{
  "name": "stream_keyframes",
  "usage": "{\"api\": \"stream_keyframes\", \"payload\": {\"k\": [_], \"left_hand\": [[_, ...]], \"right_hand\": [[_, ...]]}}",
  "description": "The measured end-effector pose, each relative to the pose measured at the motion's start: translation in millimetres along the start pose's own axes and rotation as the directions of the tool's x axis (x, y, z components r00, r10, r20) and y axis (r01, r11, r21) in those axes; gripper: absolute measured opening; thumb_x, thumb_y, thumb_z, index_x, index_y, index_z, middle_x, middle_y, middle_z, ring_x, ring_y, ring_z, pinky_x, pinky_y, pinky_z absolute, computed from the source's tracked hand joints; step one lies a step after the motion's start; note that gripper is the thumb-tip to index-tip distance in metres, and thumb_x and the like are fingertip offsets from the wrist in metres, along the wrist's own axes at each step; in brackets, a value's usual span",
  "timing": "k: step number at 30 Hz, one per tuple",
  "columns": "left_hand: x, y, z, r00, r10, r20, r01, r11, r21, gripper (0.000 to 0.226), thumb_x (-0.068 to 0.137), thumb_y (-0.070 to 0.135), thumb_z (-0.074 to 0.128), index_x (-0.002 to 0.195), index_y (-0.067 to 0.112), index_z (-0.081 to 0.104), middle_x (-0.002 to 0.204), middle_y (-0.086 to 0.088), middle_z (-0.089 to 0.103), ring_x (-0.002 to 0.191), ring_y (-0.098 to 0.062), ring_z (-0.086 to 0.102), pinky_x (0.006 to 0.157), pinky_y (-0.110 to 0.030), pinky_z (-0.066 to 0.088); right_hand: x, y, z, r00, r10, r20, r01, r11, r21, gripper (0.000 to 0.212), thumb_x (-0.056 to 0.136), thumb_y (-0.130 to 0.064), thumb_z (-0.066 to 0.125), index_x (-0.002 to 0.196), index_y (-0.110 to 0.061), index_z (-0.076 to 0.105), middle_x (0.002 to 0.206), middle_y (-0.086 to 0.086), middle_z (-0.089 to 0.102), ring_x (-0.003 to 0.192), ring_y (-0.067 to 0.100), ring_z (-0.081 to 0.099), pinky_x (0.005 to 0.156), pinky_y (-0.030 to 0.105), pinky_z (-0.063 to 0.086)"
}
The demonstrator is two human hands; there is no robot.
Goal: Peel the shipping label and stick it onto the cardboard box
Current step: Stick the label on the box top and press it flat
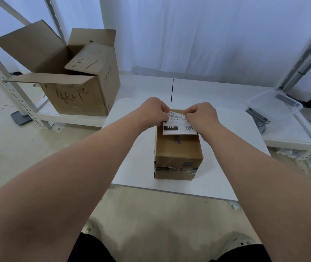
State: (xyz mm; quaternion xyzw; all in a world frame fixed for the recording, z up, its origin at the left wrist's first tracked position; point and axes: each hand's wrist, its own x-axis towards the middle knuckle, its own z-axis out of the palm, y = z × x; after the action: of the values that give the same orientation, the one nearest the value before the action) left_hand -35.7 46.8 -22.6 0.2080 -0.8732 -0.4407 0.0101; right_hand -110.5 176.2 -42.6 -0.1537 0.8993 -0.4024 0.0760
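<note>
A small brown cardboard box [177, 148], taped around its near end, stands on the white table [132, 173] in front of me. Over its far end I hold a white shipping label [177, 125] with a barcode, a black "010" block and a QR code. My left hand [152, 112] pinches the label's far left edge. My right hand [201, 114] pinches its far right edge. The label's near edge lies over the box top; whether it is stuck down I cannot tell.
A large open cardboard box [79, 82] with handwriting sits on a low shelf at the left, next to a white metal rack post [9, 87]. At the right, a clear plastic tub [275, 106] rests on another low shelf. White curtains hang behind.
</note>
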Motion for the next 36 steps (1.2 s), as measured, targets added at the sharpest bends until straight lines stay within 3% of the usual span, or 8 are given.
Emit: {"api": "stream_keyframes", "payload": {"k": [6,14,20,23,25,30,33,36], "left_hand": [[-1,-1,-1,1.0,0.003,0.008,-0.003,1.0,-0.022,0.03,0.087,-0.002,0.057,0.116,0.001,0.064,0.103,-0.011,0.061,0.076,-0.024,0.058,0.079,-0.034,0.055],[-2,-3,1,0.999,-0.027,0.035,0.029,0.998,-0.051,0.03,0.085,0.0,0.061,0.115,0.003,0.065,0.106,-0.015,0.063,0.08,-0.025,0.059,0.089,-0.042,0.056],[-2,-3,-3,0.999,-0.031,0.038,0.034,0.995,-0.097,0.029,0.086,-0.002,0.061,0.114,0.0,0.065,0.1,-0.011,0.062,0.064,-0.011,0.056,0.058,-0.011,0.052],[-5,-4,-6,0.998,-0.045,0.035,0.048,0.995,-0.092,0.029,0.086,-0.001,0.062,0.115,0.001,0.064,0.099,-0.01,0.062,0.061,-0.009,0.054,0.044,-0.005,0.045],[-7,-5,-6,0.999,-0.041,0.035,0.044,0.994,-0.102,0.031,0.086,-0.001,0.062,0.117,0.001,0.063,0.101,-0.008,0.06,0.062,-0.007,0.054,0.043,-0.004,0.043],[-8,-2,-1,1.0,-0.004,0.026,0.006,0.995,-0.095,0.034,0.087,-0.001,0.061,0.121,0.0,0.06,0.104,-0.009,0.058,0.064,-0.009,0.054,0.05,-0.005,0.049],[-6,-2,2,1.0,-0.005,0.02,0.006,0.998,-0.06,0.034,0.087,0.0,0.061,0.121,0.001,0.061,0.103,-0.011,0.06,0.072,-0.019,0.058,0.074,-0.023,0.056],[-5,-1,3,0.999,-0.027,0.027,0.028,0.999,-0.041,0.032,0.087,0.001,0.061,0.119,0.002,0.062,0.1,-0.012,0.061,0.075,-0.022,0.058,0.076,-0.027,0.055]], "right_hand": [[-1,1,2,1.0,-0.02,-0.007,0.02,0.999,0.028,0.024,0.088,-0.007,0.051,0.094,-0.01,0.074,0.105,0.008,0.07,0.087,0.023,0.061,0.077,0.036,0.055],[-1,7,1,0.999,0.04,0.016,-0.041,0.991,0.131,0.016,0.087,-0.008,0.055,0.089,-0.011,0.071,0.099,0.006,0.067,0.092,0.027,0.065,0.083,0.044,0.058],[2,10,3,0.992,0.12,0.039,-0.126,0.966,0.226,0.014,0.087,-0.011,0.056,0.098,-0.015,0.064,0.099,0.004,0.062,0.092,0.025,0.063,0.07,0.032,0.055],[3,11,5,0.99,0.129,0.054,-0.138,0.963,0.23,0.021,0.083,-0.013,0.058,0.103,-0.017,0.064,0.098,0.001,0.061,0.095,0.025,0.064,0.081,0.039,0.058],[2,11,5,0.992,0.117,0.052,-0.126,0.963,0.24,0.023,0.082,-0.012,0.058,0.103,-0.018,0.064,0.099,0.0,0.06,0.097,0.025,0.064,0.084,0.041,0.057],[-2,13,1,0.991,0.126,0.045,-0.134,0.932,0.336,0.018,0.087,-0.008,0.056,0.1,-0.018,0.064,0.108,0.006,0.064,0.092,0.027,0.067,0.072,0.033,0.057],[-3,14,1,0.993,0.107,0.05,-0.117,0.937,0.329,0.018,0.089,-0.007,0.054,0.091,-0.017,0.068,0.103,0.002,0.063,0.094,0.027,0.065,0.078,0.036,0.059],[-2,14,2,0.995,0.092,0.042,-0.1,0.959,0.266,0.018,0.09,-0.009,0.055,0.091,-0.015,0.072,0.101,0.001,0.064,0.093,0.025,0.062,0.083,0.04,0.058]]}}
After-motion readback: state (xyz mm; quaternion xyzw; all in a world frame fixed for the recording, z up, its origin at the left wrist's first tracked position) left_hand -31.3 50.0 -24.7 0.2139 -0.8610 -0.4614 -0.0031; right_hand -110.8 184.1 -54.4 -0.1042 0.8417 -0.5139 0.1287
